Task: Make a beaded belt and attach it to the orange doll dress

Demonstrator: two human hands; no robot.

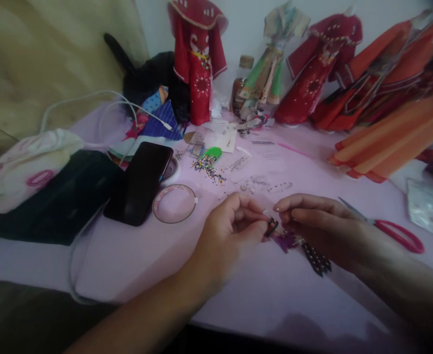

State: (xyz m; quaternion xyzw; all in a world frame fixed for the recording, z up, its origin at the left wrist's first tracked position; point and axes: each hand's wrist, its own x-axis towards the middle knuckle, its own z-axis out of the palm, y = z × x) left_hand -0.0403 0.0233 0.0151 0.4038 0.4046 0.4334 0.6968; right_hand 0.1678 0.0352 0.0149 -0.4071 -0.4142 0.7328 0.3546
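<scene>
"So, where to find the small dark trim piece (273, 226)?"

"Over the pink-covered counter (142, 265), in the left hand (225, 230), close to the right hand (327, 227)."

"And the grip there?"

"Pinching the piece between thumb and fingers. On the right, curled loosely; impossible to tell whether pinching anything."

"Heavy, by the look?"

"Probably feather-light, and thin enough to bend under little pressure. Likely soft, though too blurred to be sure of the material."

"Fragile, then?"

"Perhaps at the reddish marking; so better held by the plain edge, without squeezing across the middle."

"Anything nearby to mind?"

"Yes: a purple ornament (285, 241) just beside, joined or not hard to say, dark beaded strips (315, 258) by the right hand, red-handled scissors (400, 236) farther right. Well ahead, loose beads (204, 162), easily scattered."
</scene>
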